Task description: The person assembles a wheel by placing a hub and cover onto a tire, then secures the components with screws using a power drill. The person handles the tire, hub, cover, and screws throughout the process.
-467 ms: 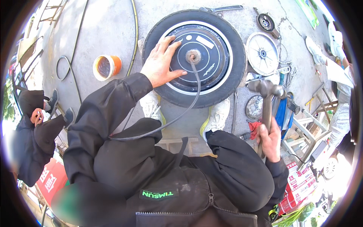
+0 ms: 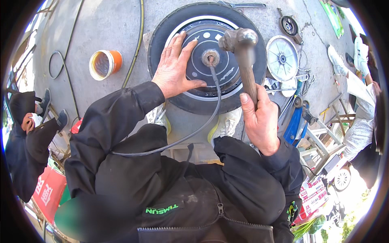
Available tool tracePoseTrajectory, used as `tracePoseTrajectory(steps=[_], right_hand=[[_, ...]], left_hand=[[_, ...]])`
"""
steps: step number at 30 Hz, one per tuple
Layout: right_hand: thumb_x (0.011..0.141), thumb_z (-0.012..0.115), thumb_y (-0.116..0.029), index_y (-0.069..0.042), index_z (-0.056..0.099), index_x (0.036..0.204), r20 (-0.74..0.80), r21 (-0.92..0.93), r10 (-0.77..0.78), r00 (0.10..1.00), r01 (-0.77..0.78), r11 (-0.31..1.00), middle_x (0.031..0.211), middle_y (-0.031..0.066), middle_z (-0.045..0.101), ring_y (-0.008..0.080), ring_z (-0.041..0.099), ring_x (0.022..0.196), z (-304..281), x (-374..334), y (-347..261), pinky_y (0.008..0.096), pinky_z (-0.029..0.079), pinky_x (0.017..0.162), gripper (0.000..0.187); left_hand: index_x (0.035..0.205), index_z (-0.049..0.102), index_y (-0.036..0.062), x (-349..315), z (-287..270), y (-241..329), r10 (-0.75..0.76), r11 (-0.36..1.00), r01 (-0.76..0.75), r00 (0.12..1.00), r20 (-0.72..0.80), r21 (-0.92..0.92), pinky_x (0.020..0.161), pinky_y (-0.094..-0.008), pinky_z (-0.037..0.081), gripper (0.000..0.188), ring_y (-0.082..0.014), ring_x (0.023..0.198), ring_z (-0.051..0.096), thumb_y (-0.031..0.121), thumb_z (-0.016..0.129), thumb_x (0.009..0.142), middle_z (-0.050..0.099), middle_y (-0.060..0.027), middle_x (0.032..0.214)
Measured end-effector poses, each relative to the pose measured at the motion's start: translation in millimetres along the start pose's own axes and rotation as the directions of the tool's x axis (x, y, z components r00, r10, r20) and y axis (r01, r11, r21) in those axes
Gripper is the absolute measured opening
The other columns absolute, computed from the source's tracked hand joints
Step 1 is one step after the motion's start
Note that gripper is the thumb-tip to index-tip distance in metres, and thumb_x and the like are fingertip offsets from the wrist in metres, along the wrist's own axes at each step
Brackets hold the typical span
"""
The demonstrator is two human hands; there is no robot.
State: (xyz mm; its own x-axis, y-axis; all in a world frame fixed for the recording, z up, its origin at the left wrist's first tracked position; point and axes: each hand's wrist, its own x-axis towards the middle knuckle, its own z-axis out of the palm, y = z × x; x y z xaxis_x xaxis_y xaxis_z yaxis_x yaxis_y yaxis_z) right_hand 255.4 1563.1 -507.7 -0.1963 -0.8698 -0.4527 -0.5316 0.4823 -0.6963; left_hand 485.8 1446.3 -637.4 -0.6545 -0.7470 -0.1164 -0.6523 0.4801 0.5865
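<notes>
A wheel with a black tyre (image 2: 162, 33) and a dark hub motor (image 2: 198, 71) lies flat on the ground between my shoes. My left hand (image 2: 175, 67) rests on the hub's left side, fingers spread and thumb stretched out. A grey cable (image 2: 216, 87) leaves the axle at the hub's middle and curves down across my left leg. My right hand (image 2: 261, 117) grips the wooden handle of a hammer (image 2: 245, 56). The hammer is raised, its metal head seen over the wheel's right part; its height above the hub I cannot tell.
An orange tub (image 2: 116, 61) of dark paste stands left, beside a long hose (image 2: 139, 36). Right of the wheel lie a silver hub cover (image 2: 282, 58), a round black part (image 2: 288, 26) and a blue tool (image 2: 295, 125). A wrench (image 2: 247, 5) lies beyond. People are at both sides.
My right hand has brought the hammer up and leftward, from beside the wheel to over its right part. My left hand stays on the hub. The view has shifted slightly.
</notes>
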Motion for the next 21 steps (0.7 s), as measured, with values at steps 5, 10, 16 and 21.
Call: tracePoseTrajectory(steps=[5, 10, 16, 21], right_hand=[[0.107, 0.060, -0.032, 0.004, 0.056, 0.125, -0.068, -0.020, -0.099, 0.993, 0.098, 0.995, 0.064, 0.0061, 0.059, 0.0126, 0.057, 0.057, 4.7, -3.3, 1.2, 0.0312, 0.046, 0.054, 0.041], [0.106, 0.060, -0.032, 0.003, 0.059, 0.124, -0.011, -0.011, -0.056, 0.998, 0.056, 0.998, 0.064, 0.0064, 0.059, 0.0142, 0.058, 0.057, 12.8, 0.3, 10.3, 0.0323, 0.046, 0.055, 0.039], [0.105, 0.061, -0.031, 0.004, 0.057, 0.126, 0.059, -0.076, 0.046, 0.997, -0.042, 0.996, 0.075, 0.0214, 0.068, 0.0385, 0.071, 0.071, 12.8, 2.9, 4.2, 0.0434, 0.053, 0.064, 0.042], [0.106, 0.060, -0.032, 0.004, 0.057, 0.127, 0.068, -0.049, 0.043, 0.997, -0.040, 0.998, 0.072, 0.0178, 0.066, 0.0326, 0.070, 0.065, 13.1, 1.3, 11.4, 0.0406, 0.052, 0.061, 0.042]], left_hand=[[0.162, 0.015, 0.0046, -2.8, -1.4, -8.5, -0.085, 0.996, 0.087, 0.996, 0.040, -0.032, 0.127, -0.0515, 0.022, 0.135, -0.0441, 0.156, 0.012, 0.052, 0.095, 0.065, 0.011, -0.0235, 0.167], [0.160, 0.016, -0.0009, -10.8, 1.7, -20.1, -0.109, 0.983, 0.111, 0.994, 0.023, -0.148, 0.127, -0.0465, 0.024, 0.136, -0.0419, 0.156, 0.016, 0.053, 0.095, 0.063, 0.014, -0.0258, 0.166], [0.159, 0.023, -0.0021, -14.2, 0.0, -25.9, -0.095, 0.988, 0.095, 0.995, 0.002, -0.126, 0.126, -0.0472, 0.027, 0.131, -0.0424, 0.154, 0.021, 0.052, 0.095, 0.063, 0.021, -0.0252, 0.165], [0.158, 0.026, -0.0020, -27.1, -0.7, -27.7, -0.105, 0.988, 0.105, 0.994, 0.003, -0.114, 0.125, -0.0479, 0.028, 0.127, -0.0417, 0.153, 0.024, 0.050, 0.094, 0.065, 0.022, -0.0239, 0.165]])
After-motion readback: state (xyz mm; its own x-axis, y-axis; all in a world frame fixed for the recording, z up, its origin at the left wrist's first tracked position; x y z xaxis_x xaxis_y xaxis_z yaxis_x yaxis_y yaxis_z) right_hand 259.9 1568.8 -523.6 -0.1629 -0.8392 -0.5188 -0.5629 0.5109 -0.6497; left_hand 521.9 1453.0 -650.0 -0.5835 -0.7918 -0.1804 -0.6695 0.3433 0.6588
